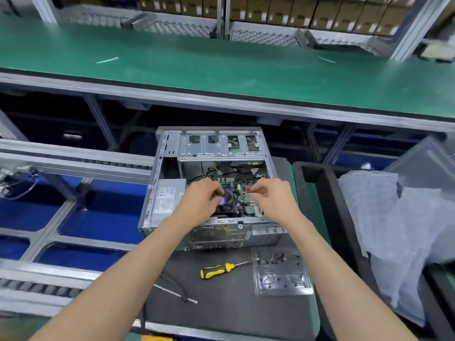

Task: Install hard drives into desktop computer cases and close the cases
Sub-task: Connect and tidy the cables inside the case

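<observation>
Green-topped workbench (pixel 221 70) spans the upper frame, backed by rows of cardboard boxes (pixel 295 11) along the top edge; blue bins (pixel 98 212) sit under metal rails at left. At centre, an open desktop computer case (pixel 209 188) lies on its side on a dark mat (pixel 221 303), side panel off, its interior facing up. Metal drive cage (pixel 219 146) occupies the far end of the case; the grey power supply (pixel 167 200) sits along its left wall, and the motherboard (pixel 243 195) with the CPU fan (pixel 229 200) fills the middle. Left hand (pixel 202 200) reaches into the case over the fan, fingers curled around a small object that is too blurred to identify. Right hand (pixel 273 198) hovers over the motherboard, thumb and forefinger pinching a small red connector (pixel 250 190). In the lower centre, just in front of the case, a yellow-and-black screwdriver (pixel 221 269) lies on the mat, its tip touching a clear plastic tray (pixel 280 274) of dark screws. Crumpled plastic wrapping (pixel 398 230) fills the right edge beside a black foam frame (pixel 327 205).
</observation>
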{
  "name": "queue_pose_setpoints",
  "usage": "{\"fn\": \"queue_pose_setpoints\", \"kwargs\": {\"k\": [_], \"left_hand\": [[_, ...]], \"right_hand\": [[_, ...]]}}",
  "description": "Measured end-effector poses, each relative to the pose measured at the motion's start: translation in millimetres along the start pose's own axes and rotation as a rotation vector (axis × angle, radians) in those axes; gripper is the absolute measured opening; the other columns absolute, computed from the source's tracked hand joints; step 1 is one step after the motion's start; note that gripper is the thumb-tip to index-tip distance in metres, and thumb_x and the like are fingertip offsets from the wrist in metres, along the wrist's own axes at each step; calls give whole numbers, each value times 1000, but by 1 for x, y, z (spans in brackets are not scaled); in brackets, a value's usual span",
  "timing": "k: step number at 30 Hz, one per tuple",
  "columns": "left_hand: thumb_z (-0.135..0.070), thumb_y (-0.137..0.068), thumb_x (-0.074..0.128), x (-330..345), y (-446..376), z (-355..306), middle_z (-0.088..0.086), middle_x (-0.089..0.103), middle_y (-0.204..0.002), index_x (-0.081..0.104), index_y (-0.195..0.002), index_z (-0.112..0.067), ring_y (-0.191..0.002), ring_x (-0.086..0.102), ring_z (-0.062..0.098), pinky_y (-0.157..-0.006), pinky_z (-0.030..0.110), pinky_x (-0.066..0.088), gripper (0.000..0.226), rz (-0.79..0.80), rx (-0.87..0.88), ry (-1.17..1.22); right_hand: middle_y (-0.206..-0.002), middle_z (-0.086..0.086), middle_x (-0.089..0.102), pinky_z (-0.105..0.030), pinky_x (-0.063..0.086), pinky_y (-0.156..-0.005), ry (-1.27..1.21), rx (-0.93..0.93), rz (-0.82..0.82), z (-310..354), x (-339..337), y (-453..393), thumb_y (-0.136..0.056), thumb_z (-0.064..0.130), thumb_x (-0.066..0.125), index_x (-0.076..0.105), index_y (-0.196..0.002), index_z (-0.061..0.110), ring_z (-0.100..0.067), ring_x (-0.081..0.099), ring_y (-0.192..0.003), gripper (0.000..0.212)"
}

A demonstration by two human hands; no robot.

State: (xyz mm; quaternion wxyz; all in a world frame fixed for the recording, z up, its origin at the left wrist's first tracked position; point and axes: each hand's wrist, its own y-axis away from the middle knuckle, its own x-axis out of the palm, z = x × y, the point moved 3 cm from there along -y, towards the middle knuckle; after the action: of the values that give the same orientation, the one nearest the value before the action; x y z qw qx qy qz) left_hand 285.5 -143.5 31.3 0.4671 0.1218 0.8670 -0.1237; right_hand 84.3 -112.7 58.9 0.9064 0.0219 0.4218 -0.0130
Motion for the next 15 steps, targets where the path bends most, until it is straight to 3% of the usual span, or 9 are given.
{"fn": "queue_pose_setpoints", "kwargs": {"k": [4, 7, 10, 15], "left_hand": [[-34, -88, 75, 12, -31, 5, 2, 60, -114, 69, -114, -20, -108, 56, 22, -90, 35, 46, 30, 281, -14, -171], [-35, -80, 83, 22, -43, 0, 1, 59, -123, 70, -116, -22, -114, 55, 22, -99, 36, 44, 41, 374, 23, -168], [-37, -75, 87, 32, -50, 0, 0, 48, -141, 70, -118, -24, -130, 43, 22, -110, 39, 37, 49, 407, 38, -143], [-41, -70, 87, 50, -58, 7, -6, 34, -151, 68, -116, -38, -134, 28, 23, -114, 43, 27, 50, 518, 57, -179]], "right_hand": [[-111, -11, 67, -41, 50, -97, 212, -75, 303, -5, 24, -31, -95, 1, 59, 71, -110, 11, -27, 57, -111, 22], [-117, -13, 62, -39, 52, -93, 331, -92, 430, -9, 39, -43, -91, -2, 59, 67, -113, 11, -29, 59, -106, 27], [-116, -15, 55, -38, 54, -80, 419, -46, 578, -17, 51, -49, -90, -3, 54, 58, -116, 6, -29, 60, -94, 29], [-101, -12, 52, -32, 42, -68, 492, -42, 577, -24, 62, -56, -87, -1, 58, 48, -90, 12, -29, 56, -95, 18]]}}
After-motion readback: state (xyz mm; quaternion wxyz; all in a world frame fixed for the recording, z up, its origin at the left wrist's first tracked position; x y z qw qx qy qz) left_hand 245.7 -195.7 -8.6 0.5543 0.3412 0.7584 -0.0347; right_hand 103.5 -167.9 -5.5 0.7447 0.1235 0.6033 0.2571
